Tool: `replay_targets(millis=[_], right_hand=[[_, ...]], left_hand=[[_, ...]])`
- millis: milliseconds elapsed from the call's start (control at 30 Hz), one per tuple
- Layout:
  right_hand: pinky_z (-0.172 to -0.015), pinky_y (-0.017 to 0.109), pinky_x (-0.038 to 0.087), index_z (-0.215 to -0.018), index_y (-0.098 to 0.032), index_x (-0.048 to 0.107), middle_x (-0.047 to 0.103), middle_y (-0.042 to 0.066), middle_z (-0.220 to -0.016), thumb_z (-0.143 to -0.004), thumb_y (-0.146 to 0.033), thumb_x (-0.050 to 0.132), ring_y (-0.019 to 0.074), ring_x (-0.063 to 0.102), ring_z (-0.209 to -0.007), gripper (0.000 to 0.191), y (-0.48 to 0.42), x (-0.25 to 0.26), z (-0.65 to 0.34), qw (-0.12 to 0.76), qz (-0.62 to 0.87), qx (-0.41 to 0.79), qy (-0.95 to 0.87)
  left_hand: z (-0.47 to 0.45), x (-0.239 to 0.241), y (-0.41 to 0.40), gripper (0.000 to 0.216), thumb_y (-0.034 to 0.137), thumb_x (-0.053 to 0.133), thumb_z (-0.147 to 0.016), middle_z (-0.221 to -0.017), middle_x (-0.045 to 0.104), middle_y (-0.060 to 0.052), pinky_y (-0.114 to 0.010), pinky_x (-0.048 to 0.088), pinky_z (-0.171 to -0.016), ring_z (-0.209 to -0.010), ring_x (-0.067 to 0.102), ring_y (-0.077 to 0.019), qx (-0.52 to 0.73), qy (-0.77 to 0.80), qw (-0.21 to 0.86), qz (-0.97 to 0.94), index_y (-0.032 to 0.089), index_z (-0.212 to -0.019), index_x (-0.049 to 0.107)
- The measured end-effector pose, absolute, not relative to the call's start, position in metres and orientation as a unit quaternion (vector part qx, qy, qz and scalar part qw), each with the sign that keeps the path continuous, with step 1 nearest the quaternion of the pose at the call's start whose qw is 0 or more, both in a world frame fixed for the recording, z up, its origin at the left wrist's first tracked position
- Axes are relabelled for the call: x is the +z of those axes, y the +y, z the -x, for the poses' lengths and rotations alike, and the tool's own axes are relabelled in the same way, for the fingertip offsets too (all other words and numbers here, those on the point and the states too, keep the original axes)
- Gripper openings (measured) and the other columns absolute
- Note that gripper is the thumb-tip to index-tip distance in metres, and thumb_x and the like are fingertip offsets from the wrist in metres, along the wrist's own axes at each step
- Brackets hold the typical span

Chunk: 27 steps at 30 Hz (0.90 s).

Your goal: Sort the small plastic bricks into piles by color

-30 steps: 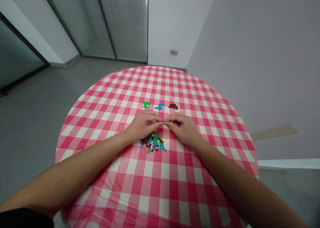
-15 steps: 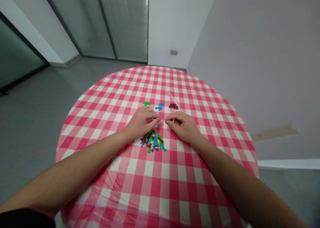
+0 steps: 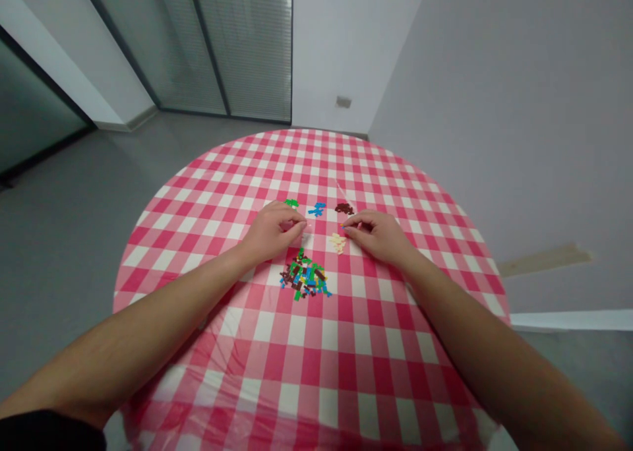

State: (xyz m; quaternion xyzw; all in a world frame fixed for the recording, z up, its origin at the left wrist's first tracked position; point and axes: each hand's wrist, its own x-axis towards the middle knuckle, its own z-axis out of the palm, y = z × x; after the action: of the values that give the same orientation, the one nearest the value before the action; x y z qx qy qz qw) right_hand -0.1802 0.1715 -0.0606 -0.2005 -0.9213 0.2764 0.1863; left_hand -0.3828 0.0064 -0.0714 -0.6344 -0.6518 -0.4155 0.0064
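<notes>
My left hand (image 3: 275, 229) is closed in a pinch, its fingertips near a pale speck I cannot make out. Between the thumb and forefinger of my right hand (image 3: 378, 235) is a small toy brick (image 3: 342, 225), with blue and orange showing. Just left of the right hand lies a small cream pile of bricks (image 3: 337, 242). Nearer to me sits a mixed heap of bricks (image 3: 304, 276) in brown, green, blue and yellow. Beyond the hands are a green pile (image 3: 291, 203), partly behind the left hand, a blue pile (image 3: 317, 209) and a dark brown pile (image 3: 344, 208).
A round table (image 3: 316, 345) wears a red and white checked cloth, wrinkled under plastic at the front left. A white wall (image 3: 356, 55) with a socket plate (image 3: 343, 101) and a glass partition (image 3: 242, 49) stand behind it.
My hands have moved apart and slightly away from me, the right one to the right, the left one to the left. The cream pile, hidden before by the right hand, now shows.
</notes>
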Motion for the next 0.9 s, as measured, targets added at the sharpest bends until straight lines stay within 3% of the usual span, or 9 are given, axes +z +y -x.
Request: replay_targets(millis=[433,667,900], right_hand=[[-0.068,0.034,0.048,-0.089,-0.022,0.075,0.074,0.006,-0.09,-0.085,-0.024,0.062,0.0197,0.064,-0.075,0.014,0.18,-0.065,0.191,0.186,0.188,0.251,-0.931],[-0.065,0.034,0.048,-0.089,-0.022,0.076,0.073,0.007,-0.088,-0.083,-0.022,0.063,0.0187,0.062,-0.07,0.015,0.182,-0.062,0.194,0.184,0.17,0.244,-0.937],[-0.064,0.034,0.047,-0.091,-0.022,0.076,0.073,0.007,-0.088,-0.084,-0.027,0.063,0.0191,0.062,-0.07,0.015,0.178,-0.062,0.18,0.204,0.215,0.251,-0.922]], left_hand=[[0.404,-0.072,0.005,0.015,0.025,0.06,-0.086,-0.082,0.073,-0.004,-0.036,0.049,-0.077,-0.079,0.065,-0.0188,-0.379,-0.681,-0.028,0.626,0.022,-0.08,0.073],[0.408,-0.067,0.001,0.02,0.024,0.058,-0.086,-0.08,0.072,-0.004,-0.033,0.049,-0.075,-0.081,0.064,-0.0186,-0.383,-0.699,-0.036,0.602,0.022,-0.072,0.072],[0.42,-0.06,-0.003,0.02,0.031,0.058,-0.085,-0.085,0.074,-0.005,-0.033,0.05,-0.075,-0.081,0.067,-0.0206,-0.392,-0.722,-0.006,0.569,0.02,-0.08,0.074]])
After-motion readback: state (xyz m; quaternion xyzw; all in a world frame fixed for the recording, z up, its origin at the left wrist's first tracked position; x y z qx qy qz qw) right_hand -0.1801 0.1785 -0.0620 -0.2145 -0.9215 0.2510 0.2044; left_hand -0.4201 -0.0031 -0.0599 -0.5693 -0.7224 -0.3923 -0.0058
